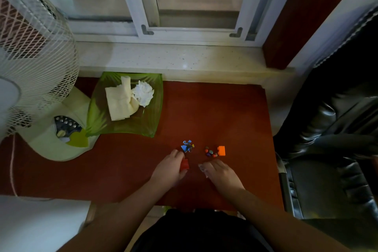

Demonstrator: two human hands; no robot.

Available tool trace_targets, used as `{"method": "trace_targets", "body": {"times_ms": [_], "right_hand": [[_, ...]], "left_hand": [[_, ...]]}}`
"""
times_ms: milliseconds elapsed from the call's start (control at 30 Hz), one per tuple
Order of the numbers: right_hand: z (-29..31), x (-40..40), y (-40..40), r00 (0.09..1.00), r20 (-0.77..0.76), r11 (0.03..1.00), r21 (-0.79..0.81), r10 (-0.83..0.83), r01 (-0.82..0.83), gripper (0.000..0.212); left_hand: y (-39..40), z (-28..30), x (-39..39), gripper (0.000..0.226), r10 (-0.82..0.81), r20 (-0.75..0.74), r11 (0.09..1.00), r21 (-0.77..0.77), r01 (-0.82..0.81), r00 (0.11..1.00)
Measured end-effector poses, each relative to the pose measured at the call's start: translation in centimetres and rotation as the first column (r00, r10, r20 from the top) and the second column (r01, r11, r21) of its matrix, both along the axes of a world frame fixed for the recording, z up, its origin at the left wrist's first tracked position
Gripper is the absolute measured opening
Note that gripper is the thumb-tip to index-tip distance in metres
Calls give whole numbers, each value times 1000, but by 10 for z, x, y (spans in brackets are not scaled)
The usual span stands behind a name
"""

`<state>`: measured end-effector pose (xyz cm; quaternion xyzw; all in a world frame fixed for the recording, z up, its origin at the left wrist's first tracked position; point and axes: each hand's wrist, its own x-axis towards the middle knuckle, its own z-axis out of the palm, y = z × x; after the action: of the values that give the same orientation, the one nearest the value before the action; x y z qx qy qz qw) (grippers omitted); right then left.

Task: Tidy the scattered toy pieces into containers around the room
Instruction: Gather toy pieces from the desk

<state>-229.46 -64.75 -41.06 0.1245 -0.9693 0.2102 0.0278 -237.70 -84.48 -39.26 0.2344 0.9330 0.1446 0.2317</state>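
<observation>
The left hand (pixel 170 166) is curled around a red toy block (pixel 184 164), with the fingers closed tight on it so it will not drop. It looks like a good grip for carrying the block away.

The right hand (pixel 219 170) rests palm down on the red-brown table (pixel 225 108), fingers bent in. Something small and pale peeks out at its 9 o'clock edge, but I cannot tell what it is or if the hand is holding it.

The other toys are still loose on the table. A blue puzzle piece (pixel 187 146) lies just at 12 o'clock from the left hand. A little pile of colored beads (pixel 210 152) sits at 12 o'clock from the right hand, and an orange block (pixel 221 151) is right beside the beads at their 3 o'clock.

A green dish (pixel 151 108) sits well off at 10 o'clock, with tissues (pixel 128 98) in it. It may be the place for the toys. A white fan (pixel 36 63) stands at 9 o'clock.

Most of the tidying is still to do.
</observation>
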Motion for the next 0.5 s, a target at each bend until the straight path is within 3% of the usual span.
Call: {"method": "trace_targets", "body": {"times_ms": [67,200,300,333,367,433,467,500], "right_hand": [[-5,2,2,998,62,1000,-6,-16,16,44],[3,-1,-4,941,285,963,-143,-183,230,32],[18,-2,-1,775,557,758,-356,-298,547,26],[22,-3,-1,704,640,611,-434,-308,662,27],[27,-3,-1,616,736,392,-498,-281,774,29],[36,-4,-1,469,876,-109,-481,-114,870,32],[40,-3,2,441,897,-279,-430,-24,859,30],[44,-1,5,432,900,-381,-383,50,841,28]], "left_hand": [[-3,3,0,27,68,23,996,47,-69,997],[-12,5,-4,27,190,87,960,191,-204,978],[-16,12,-8,42,265,244,892,305,-333,933],[-15,15,-9,45,295,325,850,340,-402,898],[-13,18,-9,41,325,440,779,377,-500,837],[-6,23,-9,27,345,693,557,392,-733,633],[-3,24,-9,22,341,780,450,356,-819,525],[1,25,-10,19,339,832,365,315,-876,440]]}}
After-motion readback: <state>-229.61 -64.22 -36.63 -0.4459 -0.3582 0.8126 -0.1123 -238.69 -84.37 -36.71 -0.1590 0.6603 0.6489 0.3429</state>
